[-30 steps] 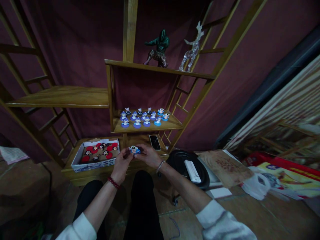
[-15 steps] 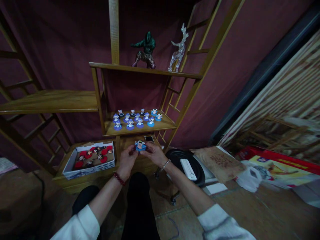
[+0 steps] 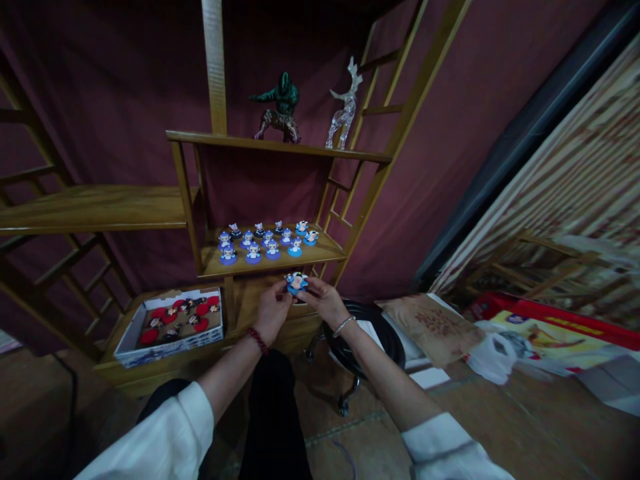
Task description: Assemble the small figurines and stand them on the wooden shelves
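Between my two hands I hold a small blue-and-white figurine (image 3: pixel 297 283) on a round blue base, upright and just in front of the shelf's lower edge. My left hand (image 3: pixel 274 308) pinches its left side, and my right hand (image 3: pixel 326 303) pinches its right side. Behind it, similar figurines stand in rows on the middle wooden shelf (image 3: pixel 270 265): purple-based ones such as this figurine (image 3: pixel 253 253), a blue-based figurine (image 3: pixel 295 247) at the right, and dark-based ones at the back.
An open box (image 3: pixel 173 347) with several red-based figurines sits at lower left. A dark green statue (image 3: pixel 283 107) and a clear deer figure (image 3: pixel 344 110) stand on the upper shelf. To the right are a black wheeled stool (image 3: pixel 395 347) and a white plastic bag (image 3: pixel 493 358).
Both hands have lifted the figurine up and forward toward the shelf, and it now faces me more upright. The view has shifted slightly.
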`<state>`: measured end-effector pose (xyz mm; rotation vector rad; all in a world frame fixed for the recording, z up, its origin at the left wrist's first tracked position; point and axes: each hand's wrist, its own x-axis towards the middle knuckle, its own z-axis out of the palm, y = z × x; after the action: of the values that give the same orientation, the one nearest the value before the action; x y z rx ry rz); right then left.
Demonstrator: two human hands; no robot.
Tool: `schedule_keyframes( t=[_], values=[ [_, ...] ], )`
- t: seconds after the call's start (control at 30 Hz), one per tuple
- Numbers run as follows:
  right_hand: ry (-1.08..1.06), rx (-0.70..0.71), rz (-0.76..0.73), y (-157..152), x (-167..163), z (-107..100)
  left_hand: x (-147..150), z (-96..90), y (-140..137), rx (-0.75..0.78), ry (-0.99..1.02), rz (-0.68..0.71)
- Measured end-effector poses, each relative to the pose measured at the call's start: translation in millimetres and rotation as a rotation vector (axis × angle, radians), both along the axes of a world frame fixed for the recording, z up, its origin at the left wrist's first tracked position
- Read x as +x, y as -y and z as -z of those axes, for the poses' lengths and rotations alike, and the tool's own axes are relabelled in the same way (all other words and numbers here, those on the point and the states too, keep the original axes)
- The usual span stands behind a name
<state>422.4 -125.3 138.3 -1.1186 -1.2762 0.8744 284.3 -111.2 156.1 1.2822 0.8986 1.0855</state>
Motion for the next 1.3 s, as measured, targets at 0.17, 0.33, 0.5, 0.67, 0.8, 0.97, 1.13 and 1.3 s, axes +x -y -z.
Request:
schedule_keyframes(
  t=[0.17, 0.33, 0.5, 0.67, 0.8, 0.97, 1.13, 1.3],
  values=[
    [-0.063, 0.012, 0.084, -3, 19, -9, 22, -0.5, -7, 0.08, 0.005, 0.056],
    [-0.058, -0.004, 0.146, -10, 41, -19, 45, 3.3, -15, 0.22, -0.076, 0.06],
    [-0.056, -0.008, 0.191, -23, 66, -27, 64, 1.5, -24, 0.395, -0.158, 0.012],
    [-0.029, 0.003, 0.198, -36, 85, -32, 78, -7.7, -26, 0.484, -0.242, 0.074],
    [-0.012, 0.017, 0.186, -49, 94, -34, 85, -15.3, -31, 0.571, -0.341, 0.102],
    [0.047, 0.021, 0.182, -65, 105, -33, 93, -16.2, -45, 0.649, -0.529, 0.096],
    [0.046, 0.029, 0.182, -78, 108, -30, 97, -10.9, -57, 0.718, -0.605, 0.109],
    [0.008, 0.016, 0.141, -91, 110, -24, 99, -10.3, -62, 0.796, -0.611, 0.083]
  ],
)
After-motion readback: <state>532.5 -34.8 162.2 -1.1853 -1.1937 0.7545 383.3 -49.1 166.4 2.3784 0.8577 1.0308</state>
